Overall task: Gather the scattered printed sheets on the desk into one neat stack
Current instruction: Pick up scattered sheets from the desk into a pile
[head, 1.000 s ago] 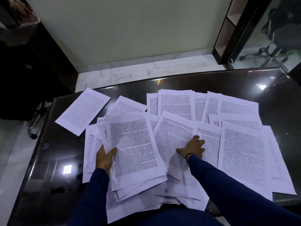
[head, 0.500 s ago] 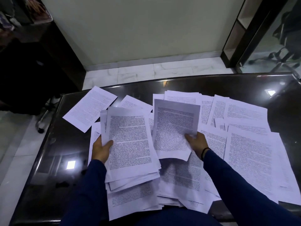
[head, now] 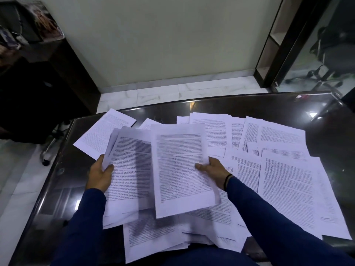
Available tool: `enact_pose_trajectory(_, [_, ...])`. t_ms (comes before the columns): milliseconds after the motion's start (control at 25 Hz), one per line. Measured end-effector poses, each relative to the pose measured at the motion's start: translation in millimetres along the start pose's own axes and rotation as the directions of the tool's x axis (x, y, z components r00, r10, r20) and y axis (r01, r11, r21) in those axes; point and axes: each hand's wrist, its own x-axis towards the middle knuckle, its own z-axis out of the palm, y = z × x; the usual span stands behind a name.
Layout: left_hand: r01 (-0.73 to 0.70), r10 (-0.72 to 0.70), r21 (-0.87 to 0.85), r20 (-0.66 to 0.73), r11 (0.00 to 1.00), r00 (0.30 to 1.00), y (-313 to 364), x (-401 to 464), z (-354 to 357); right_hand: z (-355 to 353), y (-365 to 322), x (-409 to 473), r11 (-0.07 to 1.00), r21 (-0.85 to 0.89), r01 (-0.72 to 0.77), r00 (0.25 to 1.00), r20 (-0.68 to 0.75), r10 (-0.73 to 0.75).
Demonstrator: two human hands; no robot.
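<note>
Many printed white sheets lie scattered over a dark glossy desk (head: pixel 269 106). My left hand (head: pixel 99 173) grips a raised bundle of sheets (head: pixel 130 169) by its left edge, thumb on top. My right hand (head: pixel 213 169) pinches a single printed sheet (head: pixel 180 169) at its right edge and holds it lifted, overlapping the bundle's right side. Loose sheets (head: pixel 288 179) cover the desk's right half. One separate sheet (head: pixel 103 131) lies at the far left. More sheets (head: pixel 153 239) hang over the near edge under my arms.
A black office chair (head: pixel 28 96) stands left of the desk, its wheeled base near the corner. Beyond the far edge is white tiled floor (head: pixel 157 95) and a pale wall. A dark shelf frame (head: pixel 278 45) and another chair (head: pixel 330 60) are at the right.
My right hand lifted a sheet off the desk and carried it left onto the bundle. My left hand raised the bundle higher off the desk.
</note>
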Motion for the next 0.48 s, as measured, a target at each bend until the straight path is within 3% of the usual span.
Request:
enact_pose_trajectory(160, [0.128, -0.111, -0.159, 0.112, 0.979, 0.987, 7.9, -21.1, 36.3, 47.9, 3.1, -3.8, 0.983, -0.182, -0.032, 0.999, 0.017, 0.036])
enact_pose_trajectory(320, [0.259, -0.23, -0.344, 0.123, 0.902, 0.965, 1.1, -43.2, 69.2, 62.4, 10.7, -4.7, 0.994, -0.057, -0.097, 0.994, 0.04, 0.099])
enact_pose_trajectory(480, [0.338, -0.316, -0.539, 0.137, 0.772, 0.939, -8.9, -53.4, 83.4, 54.1, 16.7, -13.3, 0.994, -0.077, -0.077, 0.997, 0.015, 0.078])
